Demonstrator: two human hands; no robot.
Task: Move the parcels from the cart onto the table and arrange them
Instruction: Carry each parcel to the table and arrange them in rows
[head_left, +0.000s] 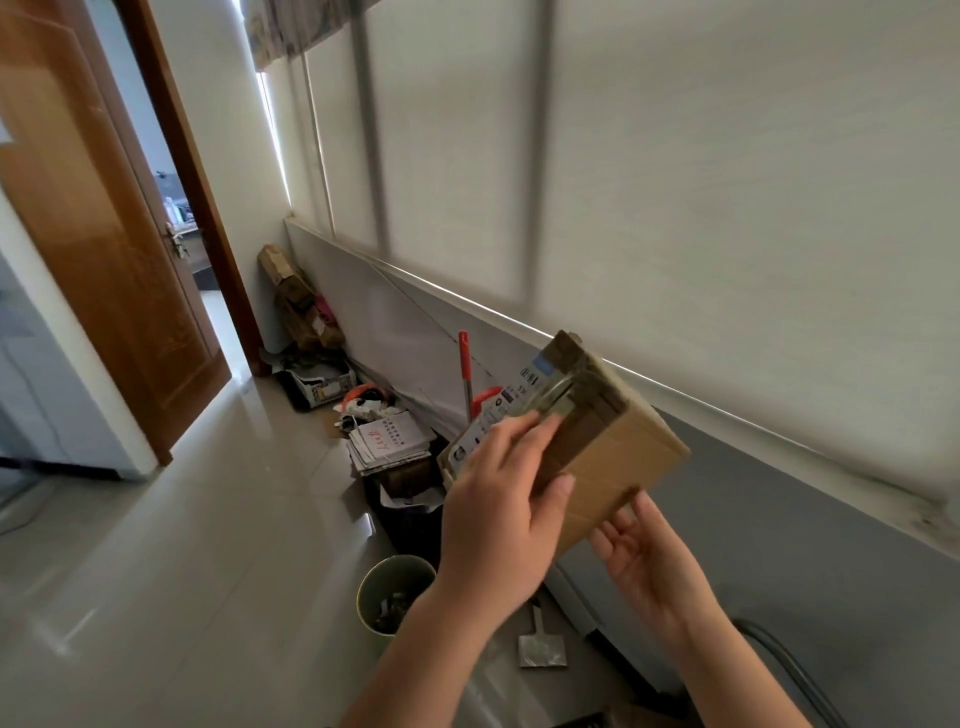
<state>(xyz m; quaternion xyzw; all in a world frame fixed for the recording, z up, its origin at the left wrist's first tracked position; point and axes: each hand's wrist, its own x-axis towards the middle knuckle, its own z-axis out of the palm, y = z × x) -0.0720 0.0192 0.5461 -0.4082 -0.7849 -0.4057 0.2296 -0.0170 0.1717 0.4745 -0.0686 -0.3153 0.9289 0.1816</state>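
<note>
1. Gripping the parcel in mid-air, the left hand is curling its fingers over the labelled face, thumb on the brown side.
2. The right hand is touching the parcel's lower edge, fingers spread and relaxed.
3. A bin is standing on the floor below.

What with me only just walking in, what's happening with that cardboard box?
A person holds a small cardboard parcel up in front of them. The left hand grips its labelled end, and the right hand, fingers relaxed, is at its lower corner. It is not yet set down; below is a floor with a bin and stacked papers.
</note>
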